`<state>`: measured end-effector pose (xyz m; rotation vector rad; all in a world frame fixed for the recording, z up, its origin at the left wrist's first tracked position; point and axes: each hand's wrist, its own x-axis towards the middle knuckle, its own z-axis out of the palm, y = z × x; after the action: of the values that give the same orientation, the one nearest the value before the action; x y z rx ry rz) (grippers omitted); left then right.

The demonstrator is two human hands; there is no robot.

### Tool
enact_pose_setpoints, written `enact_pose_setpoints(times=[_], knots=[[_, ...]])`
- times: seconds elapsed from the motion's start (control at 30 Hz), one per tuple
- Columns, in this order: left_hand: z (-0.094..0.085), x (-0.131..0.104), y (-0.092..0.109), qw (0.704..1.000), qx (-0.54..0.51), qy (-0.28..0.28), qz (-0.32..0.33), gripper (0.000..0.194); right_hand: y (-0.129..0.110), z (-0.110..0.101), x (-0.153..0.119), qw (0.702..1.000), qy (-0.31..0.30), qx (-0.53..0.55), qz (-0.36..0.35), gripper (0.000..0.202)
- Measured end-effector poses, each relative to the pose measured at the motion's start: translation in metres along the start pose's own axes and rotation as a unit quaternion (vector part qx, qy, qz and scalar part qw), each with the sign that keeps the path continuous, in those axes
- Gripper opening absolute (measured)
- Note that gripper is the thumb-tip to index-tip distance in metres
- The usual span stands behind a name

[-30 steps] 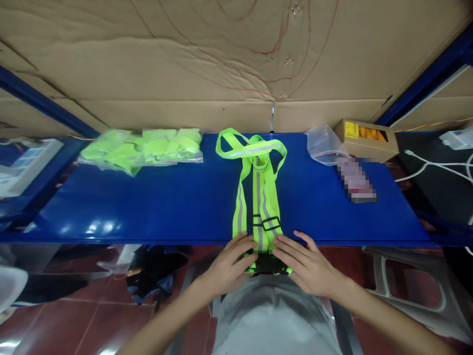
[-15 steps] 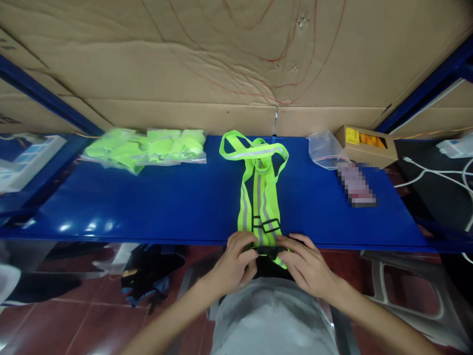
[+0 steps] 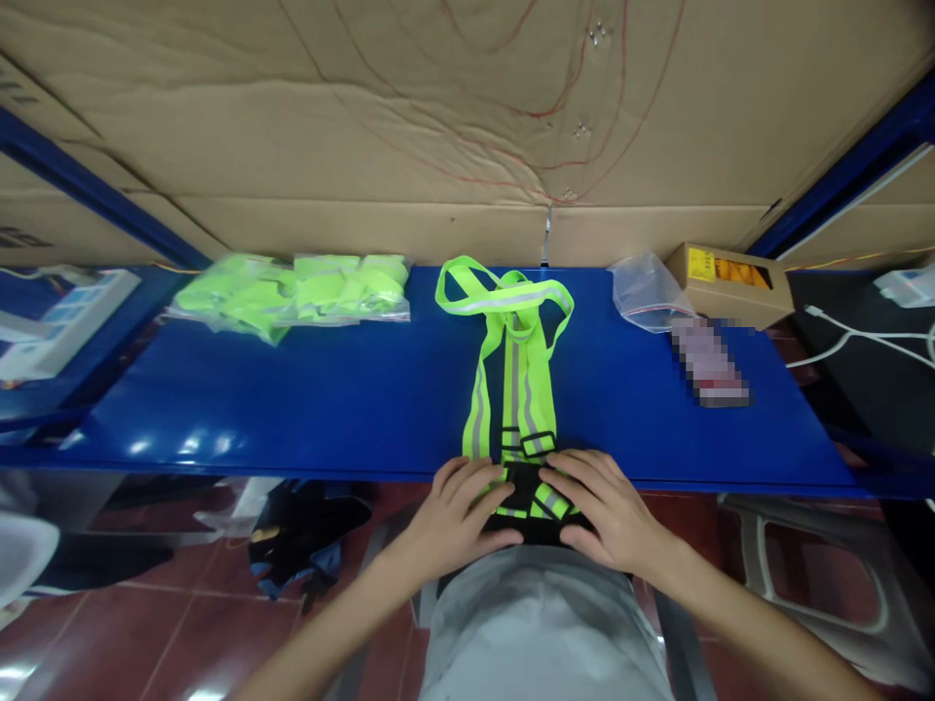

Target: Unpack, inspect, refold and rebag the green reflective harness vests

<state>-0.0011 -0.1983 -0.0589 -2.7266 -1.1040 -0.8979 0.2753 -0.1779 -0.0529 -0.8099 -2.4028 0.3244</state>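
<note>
A neon-yellow reflective vest (image 3: pixel 539 380) made of straps with grey stripes lies lengthwise on the blue table, its loops at the far end. Black slider buckles (image 3: pixel 539 445) sit on its straps near the front edge. Closest to my body is a black buckle piece (image 3: pixel 522 479), between my hands. My left hand (image 3: pixel 454 511) rests its stretched fingers on the left side of this end, thumb apart. From the right, my right hand (image 3: pixel 614 511) lays its spread fingers over the strap end, thumb also apart. What lies under the fingertips is partly hidden.
Clear bags of folded neon vests (image 3: pixel 292 292) lie at the back left. At the back right are an empty plastic bag (image 3: pixel 647 292), a cardboard box (image 3: pixel 730 282) and a pixelated flat object (image 3: pixel 708 362). Cardboard (image 3: pixel 365 146) walls the rear; a stool (image 3: pixel 818 565) stands below right.
Both hands have loosened from closed grips around the black buckle to stretched fingers on the straps. The buckle piece now faces up and shows more; the near strap ends have shifted.
</note>
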Motion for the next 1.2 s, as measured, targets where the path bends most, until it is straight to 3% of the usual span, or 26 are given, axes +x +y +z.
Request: enact_pose_setpoints(times=[0.1, 0.3, 0.43, 0.53, 0.6, 0.73, 0.93, 1.1, 1.2], knots=[[0.001, -0.004, 0.000, 1.000, 0.011, 0.015, -0.007, 0.042, 0.001, 0.001, -0.001, 0.998, -0.013, -0.058, -0.012, 0.079], [0.003, -0.018, 0.001, 0.994, -0.074, 0.063, -0.044, 0.062, -0.001, 0.002, 0.003, 0.998, -0.005, -0.066, -0.008, 0.052], [-0.010, -0.032, -0.008, 0.972, -0.143, 0.127, -0.135, 0.048, 0.000, 0.001, 0.003, 0.999, -0.004, -0.053, -0.006, 0.051], [-0.019, -0.034, -0.016, 0.974, -0.138, 0.049, -0.174, 0.038, 0.000, 0.002, 0.001, 0.999, -0.004, -0.049, -0.004, 0.049], [-0.024, -0.032, -0.019, 0.984, -0.103, -0.019, -0.146, 0.035, 0.000, 0.003, 0.000, 0.999, -0.004, -0.048, -0.004, 0.048], [-0.027, -0.021, -0.023, 0.988, -0.037, -0.078, -0.125, 0.043, -0.001, 0.003, -0.001, 0.999, -0.004, -0.043, -0.003, 0.047], [-0.021, -0.012, -0.023, 0.987, -0.057, -0.077, -0.131, 0.051, 0.000, 0.002, 0.000, 1.000, 0.002, -0.026, 0.017, 0.050], [-0.015, -0.009, -0.016, 0.987, -0.082, -0.043, -0.131, 0.045, 0.001, 0.000, 0.002, 1.000, -0.004, -0.008, 0.023, 0.050], [-0.016, -0.007, -0.013, 0.988, -0.073, -0.050, -0.130, 0.039, 0.000, -0.004, 0.003, 0.999, -0.015, 0.002, 0.031, 0.048]])
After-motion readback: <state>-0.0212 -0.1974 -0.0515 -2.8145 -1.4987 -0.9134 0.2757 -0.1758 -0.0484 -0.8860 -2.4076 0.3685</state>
